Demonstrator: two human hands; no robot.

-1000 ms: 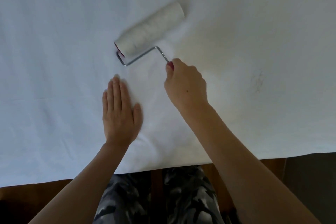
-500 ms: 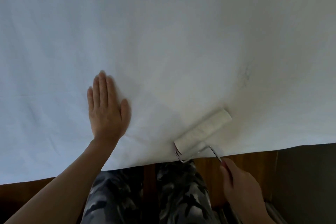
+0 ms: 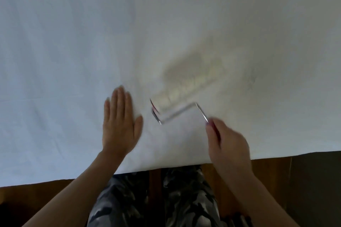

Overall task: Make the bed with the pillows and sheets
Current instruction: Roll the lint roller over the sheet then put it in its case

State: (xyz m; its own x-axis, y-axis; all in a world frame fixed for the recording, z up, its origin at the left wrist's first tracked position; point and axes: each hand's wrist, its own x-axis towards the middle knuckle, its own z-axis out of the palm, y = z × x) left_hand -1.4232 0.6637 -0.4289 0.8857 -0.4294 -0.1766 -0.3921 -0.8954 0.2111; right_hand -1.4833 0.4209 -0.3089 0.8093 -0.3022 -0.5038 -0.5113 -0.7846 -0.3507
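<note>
While left hand (image 3: 120,123) presses flat on sheet (image 3: 73,42), right hand (image 3: 227,143) grips roller (image 3: 184,94) just beside.

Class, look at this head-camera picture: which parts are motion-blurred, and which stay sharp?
Head view: the lint roller is smeared by motion blur; the right hand gripping its handle is also soft; the left hand, flat on the white sheet, is sharper, and the sheet's near edge is crisp.

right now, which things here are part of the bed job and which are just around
In use:
- sheet, spread flat
- lint roller, blurred, over the sheet
- right hand, gripping the roller's handle
- left hand, flat on the sheet

Just around:
- wooden floor below the sheet's edge
- camouflage trousers
</note>
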